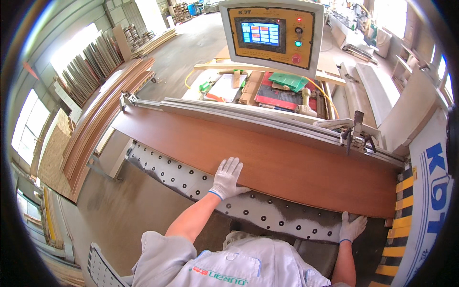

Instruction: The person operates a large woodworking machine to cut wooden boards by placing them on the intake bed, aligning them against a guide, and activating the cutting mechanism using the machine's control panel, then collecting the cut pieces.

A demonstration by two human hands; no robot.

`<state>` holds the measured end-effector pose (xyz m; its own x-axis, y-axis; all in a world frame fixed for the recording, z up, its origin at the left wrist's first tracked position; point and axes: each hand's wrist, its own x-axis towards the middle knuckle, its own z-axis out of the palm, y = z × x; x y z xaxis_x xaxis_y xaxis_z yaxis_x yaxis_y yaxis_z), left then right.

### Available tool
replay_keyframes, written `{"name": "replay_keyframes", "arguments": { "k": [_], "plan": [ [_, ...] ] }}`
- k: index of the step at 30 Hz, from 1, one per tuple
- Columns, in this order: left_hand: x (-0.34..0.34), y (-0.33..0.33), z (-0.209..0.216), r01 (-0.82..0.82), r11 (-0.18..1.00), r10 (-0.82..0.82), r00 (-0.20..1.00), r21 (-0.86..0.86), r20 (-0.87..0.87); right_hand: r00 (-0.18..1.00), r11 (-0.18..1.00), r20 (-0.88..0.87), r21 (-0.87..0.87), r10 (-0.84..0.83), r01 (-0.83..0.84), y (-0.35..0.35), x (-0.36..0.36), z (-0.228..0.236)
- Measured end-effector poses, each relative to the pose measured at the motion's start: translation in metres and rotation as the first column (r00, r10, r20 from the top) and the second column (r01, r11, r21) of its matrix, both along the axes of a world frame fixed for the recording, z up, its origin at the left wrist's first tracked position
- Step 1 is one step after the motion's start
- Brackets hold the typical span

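A long reddish-brown wood panel (267, 153) lies across a machine table, its far edge along a metal guide rail (248, 119). My left hand (227, 179), in a white knit glove, rests flat on the panel's near edge with its fingers stretched out. At the panel's near right edge, my gloved right hand (352, 226) touches the edge with fingers spread and thumb apart. Beneath and in front of the panel runs a pale table surface (234, 209) dotted with several dark round studs.
A control box (272, 36) with a lit screen stands beyond the rail. A yellow-and-black striped machine housing (404, 210) borders the panel's right end. Long stacked boards (95, 129) lie at left. A dark clamp-like fitting (355, 133) sits on the rail's right part.
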<state>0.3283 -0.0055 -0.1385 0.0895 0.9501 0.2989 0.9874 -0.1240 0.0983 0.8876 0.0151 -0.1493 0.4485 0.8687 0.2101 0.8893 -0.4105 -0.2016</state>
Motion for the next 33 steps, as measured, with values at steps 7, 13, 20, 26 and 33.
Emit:
{"name": "replay_keyframes", "arguments": {
  "k": [7, 13, 20, 26, 33],
  "plan": [
    [-0.001, -0.002, 0.000, 0.003, 1.000, -0.003, 1.000, -0.001, -0.019, 0.994, 0.992, -0.103, -0.127, -0.037, 0.023, -0.001, 0.000, 0.001],
    [-0.001, -0.001, 0.002, 0.002, 1.000, -0.002, 1.000, 0.009, -0.021, 0.999, 0.995, -0.040, -0.093, -0.021, 0.018, -0.001, 0.003, -0.007],
    [-0.001, -0.002, 0.001, 0.008, 1.000, -0.008, 1.000, 0.021, -0.016, 0.999, 0.995, -0.033, -0.099, -0.012, 0.009, -0.002, 0.005, -0.010],
    [0.000, -0.001, 0.002, 0.001, 1.000, -0.001, 1.000, 0.012, -0.018, 1.000, 0.996, -0.023, -0.086, -0.006, 0.004, -0.002, 0.005, -0.011],
    [0.000, -0.001, 0.001, 0.008, 1.000, -0.008, 1.000, 0.021, -0.010, 1.000, 0.998, -0.017, -0.070, -0.002, 0.001, -0.002, 0.005, -0.012]
  ]
}}
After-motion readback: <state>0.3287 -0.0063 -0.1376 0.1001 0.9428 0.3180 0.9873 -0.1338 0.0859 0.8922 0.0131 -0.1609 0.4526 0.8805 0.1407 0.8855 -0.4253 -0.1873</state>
